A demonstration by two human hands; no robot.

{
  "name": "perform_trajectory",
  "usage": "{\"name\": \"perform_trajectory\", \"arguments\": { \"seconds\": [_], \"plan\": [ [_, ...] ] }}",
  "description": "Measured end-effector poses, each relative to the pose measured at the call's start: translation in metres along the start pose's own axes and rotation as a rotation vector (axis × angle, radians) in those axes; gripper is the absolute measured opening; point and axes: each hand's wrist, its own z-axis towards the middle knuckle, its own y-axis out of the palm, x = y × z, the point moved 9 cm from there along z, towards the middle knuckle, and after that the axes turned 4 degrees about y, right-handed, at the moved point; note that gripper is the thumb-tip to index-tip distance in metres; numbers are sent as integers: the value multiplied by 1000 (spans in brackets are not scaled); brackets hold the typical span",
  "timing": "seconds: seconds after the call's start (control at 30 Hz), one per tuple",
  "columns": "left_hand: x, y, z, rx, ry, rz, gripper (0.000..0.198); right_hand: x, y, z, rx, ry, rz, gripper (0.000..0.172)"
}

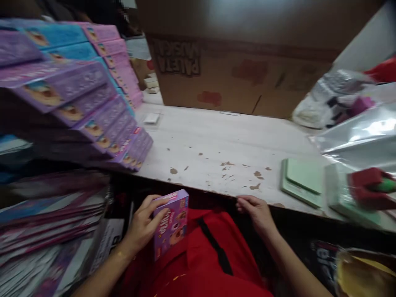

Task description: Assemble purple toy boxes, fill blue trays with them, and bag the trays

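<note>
My left hand grips a small purple printed box upright over my lap, just below the table's front edge. My right hand rests at that front edge with its fingers curled against the rim; whether anything is in them I cannot make out. A red garment with a black strap covers my lap under both hands.
A worn white table carries a slanted stack of purple and blue boxes at left, a big cardboard carton at the back, green pads and plastic bags at right. Flat purple cartons pile up at lower left.
</note>
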Motion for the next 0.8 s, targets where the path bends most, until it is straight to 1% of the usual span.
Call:
{"name": "perform_trajectory", "arguments": {
  "seconds": [0.03,0.07,0.1,0.13,0.17,0.2,0.23,0.3,0.4,0.43,0.5,0.57,0.6,0.67,0.73,0.77,0.8],
  "plan": [
    [6,0,1,6,17,-1,24,-4,58,-7,-170,1,44,27],
    [10,0,2,11,35,-1,25,-10,106,-14,-279,2,63,25],
    [14,-1,1,10,52,-4,25,-14,146,-21,-369,7,79,23],
    [17,-1,-1,9,62,-11,26,-18,177,-26,-422,6,84,22],
    [18,-3,-4,13,65,-20,26,-19,200,-29,-454,11,79,21],
    [19,-5,-6,21,63,-33,26,-18,216,-29,-480,16,67,21],
    [18,-7,-9,34,58,-47,25,-16,227,-28,-498,21,49,20],
    [14,-11,-14,66,37,-67,24,-9,239,-23,-531,29,2,21],
    [5,-12,-17,80,-4,-72,24,2,245,-12,-574,37,-47,24],
    [2,-12,-18,80,-13,-72,24,4,245,-8,-571,20,-72,25],
    [-3,-13,-17,83,-25,-76,24,3,243,-1,-542,-69,-189,28],
    [-8,-14,-16,87,-39,-79,23,-4,237,-1,-483,-239,-410,33],
    [-10,-16,-16,92,-48,-78,23,-11,233,-4,-439,-352,-538,36],
    [-13,-18,-15,98,-65,-73,23,-28,230,-20,-380,-616,-765,38],
    [-14,-19,-15,100,-75,-71,24,-43,235,-44,-385,-882,-933,38],
    [-13,-19,-16,98,-76,-71,24,-48,240,-53,-417,-982,-1000,36],
    [-11,-18,-16,90,-74,-73,25,-51,246,-59,-457,-1050,-1063,34]
  ]
}}
